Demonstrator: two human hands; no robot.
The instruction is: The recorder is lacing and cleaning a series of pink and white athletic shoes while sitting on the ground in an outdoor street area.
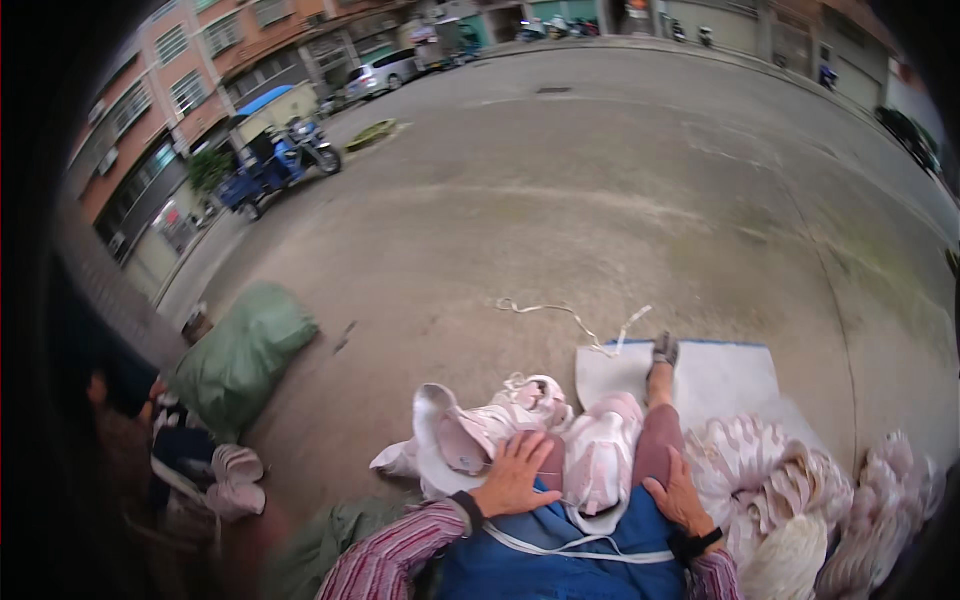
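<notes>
Shoe between the legs
Left hand and right hand lie open, apart, on them; spreading the legs could drop the shoe.

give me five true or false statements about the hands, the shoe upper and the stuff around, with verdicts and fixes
1. A pink-and-white shoe upper lies between the left hand and the right hand. True.
2. The left hand is clenched into a fist. False: it is open, with its fingers spread.
3. The cloth over the lap is bright yellow. False: the cloth is blue.
4. A pale cord lies on the ground ahead of the person. True.
5. The bulging green sack is on the person's right. False: the sack is on the left.
</notes>
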